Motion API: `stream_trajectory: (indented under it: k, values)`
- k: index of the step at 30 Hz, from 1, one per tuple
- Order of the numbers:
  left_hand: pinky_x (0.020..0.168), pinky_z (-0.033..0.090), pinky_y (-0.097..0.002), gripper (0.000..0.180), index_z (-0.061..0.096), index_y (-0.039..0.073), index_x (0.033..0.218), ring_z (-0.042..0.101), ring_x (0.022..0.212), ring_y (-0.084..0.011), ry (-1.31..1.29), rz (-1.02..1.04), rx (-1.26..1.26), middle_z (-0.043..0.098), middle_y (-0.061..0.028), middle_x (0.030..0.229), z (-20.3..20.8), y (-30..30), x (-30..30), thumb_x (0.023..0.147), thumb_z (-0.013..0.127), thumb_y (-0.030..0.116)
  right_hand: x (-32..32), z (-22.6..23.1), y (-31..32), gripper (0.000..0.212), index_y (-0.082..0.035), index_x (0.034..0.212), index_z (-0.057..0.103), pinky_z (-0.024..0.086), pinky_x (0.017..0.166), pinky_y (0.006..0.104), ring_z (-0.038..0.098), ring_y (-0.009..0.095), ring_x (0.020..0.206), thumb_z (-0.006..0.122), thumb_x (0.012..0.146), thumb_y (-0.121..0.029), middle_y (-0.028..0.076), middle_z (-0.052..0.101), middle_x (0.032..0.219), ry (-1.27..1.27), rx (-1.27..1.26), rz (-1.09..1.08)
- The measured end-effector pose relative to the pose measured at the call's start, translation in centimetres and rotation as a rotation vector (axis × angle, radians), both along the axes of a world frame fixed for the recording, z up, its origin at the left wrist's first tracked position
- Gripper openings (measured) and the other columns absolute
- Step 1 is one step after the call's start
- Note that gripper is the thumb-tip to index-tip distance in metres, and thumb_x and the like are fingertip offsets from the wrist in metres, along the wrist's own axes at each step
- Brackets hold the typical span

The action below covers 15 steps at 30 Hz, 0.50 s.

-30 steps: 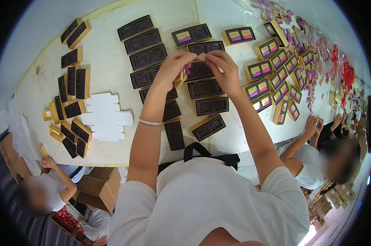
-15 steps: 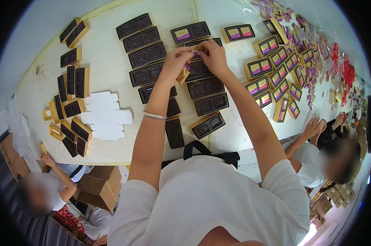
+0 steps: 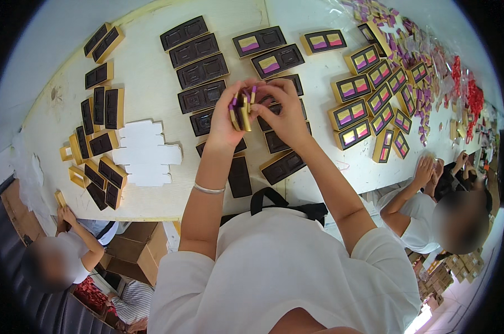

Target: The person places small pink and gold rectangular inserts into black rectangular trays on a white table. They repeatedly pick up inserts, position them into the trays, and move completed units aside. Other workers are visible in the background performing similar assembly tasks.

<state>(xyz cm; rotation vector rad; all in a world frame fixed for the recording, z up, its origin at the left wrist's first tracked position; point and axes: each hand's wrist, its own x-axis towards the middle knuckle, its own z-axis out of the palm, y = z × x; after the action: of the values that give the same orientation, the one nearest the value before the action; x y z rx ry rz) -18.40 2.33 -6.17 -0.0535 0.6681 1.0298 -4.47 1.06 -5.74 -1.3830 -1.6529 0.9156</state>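
My left hand (image 3: 227, 121) is closed around a small stack of gold-and-purple packets (image 3: 244, 114), held above the boxes in the middle of the table. My right hand (image 3: 284, 108) has thumb and fingers closed on a packet at the stack's right side. Under my hands runs a column of gold boxes with dark two-slot trays, partly hidden. Its two farthest boxes, the top one (image 3: 271, 38) and the second one (image 3: 289, 57), each have a packet in the left slot and a bare right slot. To the left stands another column of bare-slotted boxes (image 3: 202, 70).
Boxes with two packets each (image 3: 352, 114) cluster on the right, beside a heap of loose packets (image 3: 424, 106) and red ribbon (image 3: 472, 97). More boxes and white flattened cartons (image 3: 146, 153) lie on the left. Co-workers sit at the near left and right edges.
A packet now lies in the left slot of the second box, where my hands were. Both hands have come nearer to me and together around the stack.
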Motion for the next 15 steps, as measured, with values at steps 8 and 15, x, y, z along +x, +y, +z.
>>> stream_trajectory:
  k: [8, 15]
  values:
    - [0.066, 0.053, -0.0324, 0.03, 0.057, 0.002, 0.101, 0.062, 0.082, -0.0229, 0.123, -0.142, -0.021, 0.061, -0.0112, 0.091, 1.4, -1.8, -0.6, 0.086, 0.054, 0.027, 0.7, 0.2, -1.3, 0.035, -0.003, 0.106, 0.055, 0.043, 0.083, 0.0312, 0.053, 0.02, 0.095, 0.065, 0.073, -0.006, 0.009, 0.056, 0.104, 0.48, -0.169, -0.029]
    - [0.042, 0.044, -0.0202, 0.02, 0.057, 0.005, 0.089, 0.057, 0.058, -0.0121, 0.301, -0.506, 0.079, 0.058, -0.0039, 0.075, 1.2, -2.1, -0.9, 0.083, 0.059, 0.024, 1.5, 0.0, -2.4, 0.036, -0.004, 0.11, 0.055, 0.043, 0.084, 0.0302, 0.053, 0.021, 0.099, 0.063, 0.076, -0.002, 0.01, 0.053, 0.109, 0.753, -0.251, 0.016]
